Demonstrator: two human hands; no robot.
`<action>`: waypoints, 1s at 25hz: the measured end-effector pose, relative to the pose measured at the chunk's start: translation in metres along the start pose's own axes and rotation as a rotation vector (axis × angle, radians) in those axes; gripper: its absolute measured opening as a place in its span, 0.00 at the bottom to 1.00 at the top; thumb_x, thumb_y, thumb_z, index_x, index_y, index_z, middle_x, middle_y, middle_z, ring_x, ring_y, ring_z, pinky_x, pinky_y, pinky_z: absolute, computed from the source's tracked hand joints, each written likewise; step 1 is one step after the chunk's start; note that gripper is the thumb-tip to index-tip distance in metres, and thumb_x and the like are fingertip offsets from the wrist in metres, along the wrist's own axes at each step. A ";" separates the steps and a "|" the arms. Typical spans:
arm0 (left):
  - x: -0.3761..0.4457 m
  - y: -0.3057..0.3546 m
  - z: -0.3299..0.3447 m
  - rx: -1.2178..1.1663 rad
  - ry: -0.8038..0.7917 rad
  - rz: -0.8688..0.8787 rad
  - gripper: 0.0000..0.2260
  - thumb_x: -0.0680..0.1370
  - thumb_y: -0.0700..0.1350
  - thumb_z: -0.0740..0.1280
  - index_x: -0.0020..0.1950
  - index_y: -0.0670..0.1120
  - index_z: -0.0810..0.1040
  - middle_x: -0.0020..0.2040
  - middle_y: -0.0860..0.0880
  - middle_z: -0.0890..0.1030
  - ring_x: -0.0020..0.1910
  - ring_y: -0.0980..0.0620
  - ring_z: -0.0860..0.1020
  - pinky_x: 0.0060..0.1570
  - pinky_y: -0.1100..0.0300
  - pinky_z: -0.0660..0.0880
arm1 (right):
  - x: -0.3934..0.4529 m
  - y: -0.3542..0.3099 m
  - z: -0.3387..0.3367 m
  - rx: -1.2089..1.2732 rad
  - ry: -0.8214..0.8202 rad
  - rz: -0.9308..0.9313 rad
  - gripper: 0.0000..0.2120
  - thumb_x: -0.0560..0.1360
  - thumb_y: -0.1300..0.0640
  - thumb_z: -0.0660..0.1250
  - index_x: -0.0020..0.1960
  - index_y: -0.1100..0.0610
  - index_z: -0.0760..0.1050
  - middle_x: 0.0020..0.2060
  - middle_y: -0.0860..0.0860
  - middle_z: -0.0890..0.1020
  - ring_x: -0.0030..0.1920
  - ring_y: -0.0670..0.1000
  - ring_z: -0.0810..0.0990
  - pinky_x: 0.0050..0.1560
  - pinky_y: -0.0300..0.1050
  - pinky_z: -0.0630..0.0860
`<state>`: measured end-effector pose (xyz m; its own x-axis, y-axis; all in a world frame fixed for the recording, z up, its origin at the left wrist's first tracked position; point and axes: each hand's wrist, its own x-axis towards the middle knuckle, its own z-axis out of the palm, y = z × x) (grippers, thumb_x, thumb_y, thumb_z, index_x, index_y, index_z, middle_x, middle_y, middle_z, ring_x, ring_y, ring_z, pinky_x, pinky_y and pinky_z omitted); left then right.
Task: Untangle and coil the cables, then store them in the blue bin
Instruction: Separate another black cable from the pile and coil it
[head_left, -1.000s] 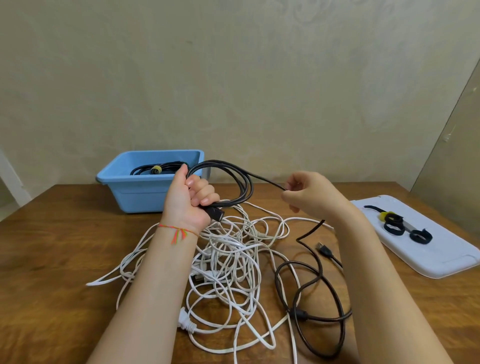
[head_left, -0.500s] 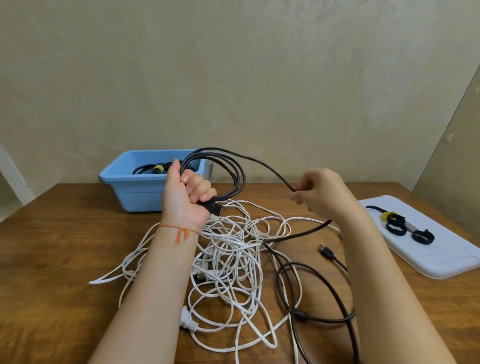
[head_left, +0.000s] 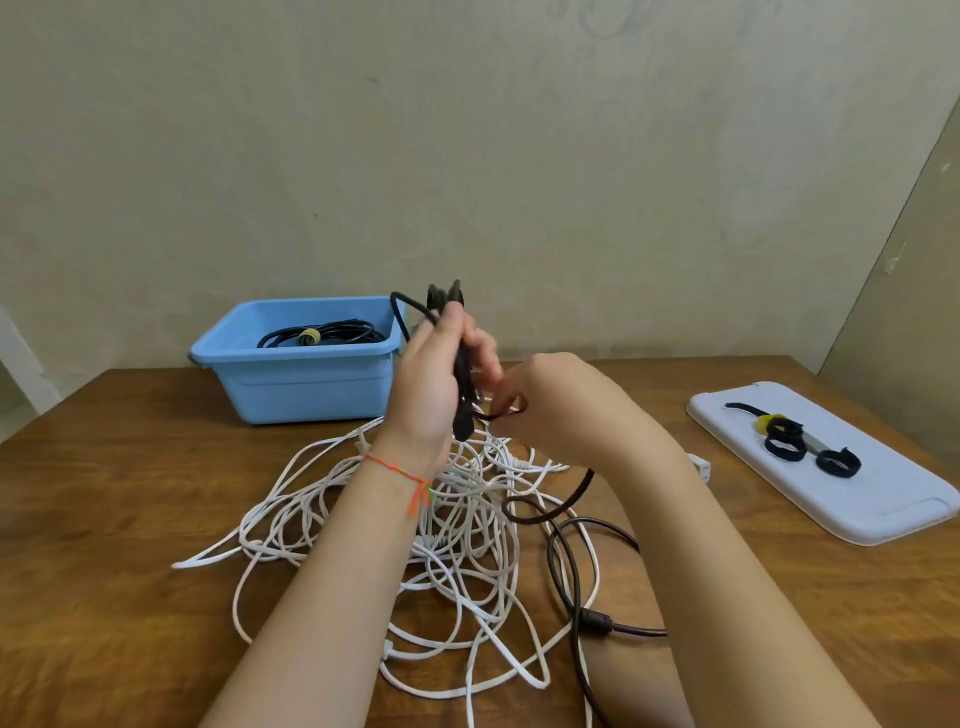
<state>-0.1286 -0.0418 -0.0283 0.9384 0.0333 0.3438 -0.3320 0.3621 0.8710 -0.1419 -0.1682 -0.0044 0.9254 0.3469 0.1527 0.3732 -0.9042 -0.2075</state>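
The left hand (head_left: 434, 384) is raised above the table (head_left: 104, 499), with the fingers curled around a bundle of loops of the black cable (head_left: 563, 551). The loops stand up out of the fist, and a black plug end hangs below it. A thin orange thread is tied on the left wrist.

The right hand (head_left: 550, 402) is just beside the left one, a little lower. Its thumb and fingers pinch a strand of the same black cable close under the left fist. From this hand the cable goes down under the right forearm, makes a curve on the table, and continues in big loops toward the near edge. A thick bead sits on the cable there.

Under both hands lies the white cable (head_left: 363, 525), a wide loose tangle on the wood. The black loops lie partly over its right side. A small white plug (head_left: 698, 464) shows just right of the right forearm.

The blue bin (head_left: 306, 387) stands at the far side of the table, behind and left of the hands, near the wall. Inside it is a coiled black cable (head_left: 332, 334) with a yellow band.

At the right, well apart from the tangle, a white tray (head_left: 883, 499) lies on the table. On it are black straps (head_left: 789, 441), some rolled into rings, one with a yellow part.
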 end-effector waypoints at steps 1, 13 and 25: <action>-0.002 -0.001 0.001 0.128 0.009 0.028 0.16 0.86 0.47 0.53 0.40 0.46 0.67 0.34 0.46 0.75 0.33 0.49 0.73 0.37 0.58 0.72 | -0.002 0.000 -0.003 -0.001 -0.037 -0.055 0.08 0.76 0.56 0.67 0.54 0.50 0.82 0.41 0.47 0.79 0.40 0.51 0.78 0.42 0.43 0.74; -0.009 0.007 -0.004 1.107 0.011 0.123 0.17 0.85 0.54 0.54 0.42 0.46 0.70 0.41 0.44 0.78 0.43 0.42 0.76 0.45 0.46 0.73 | -0.017 0.024 -0.024 0.743 -0.182 -0.051 0.14 0.75 0.62 0.72 0.58 0.52 0.76 0.37 0.53 0.84 0.27 0.51 0.78 0.29 0.43 0.76; -0.009 0.033 -0.022 1.155 -0.231 -0.042 0.26 0.65 0.67 0.75 0.35 0.43 0.80 0.27 0.52 0.74 0.27 0.56 0.71 0.31 0.61 0.67 | -0.018 0.070 -0.030 0.558 0.059 0.103 0.09 0.71 0.55 0.77 0.44 0.57 0.79 0.32 0.53 0.82 0.32 0.50 0.80 0.40 0.49 0.81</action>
<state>-0.1457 -0.0099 -0.0100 0.9504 -0.1712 0.2595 -0.3024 -0.7032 0.6434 -0.1346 -0.2454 0.0075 0.9595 0.2352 0.1552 0.2747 -0.6585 -0.7006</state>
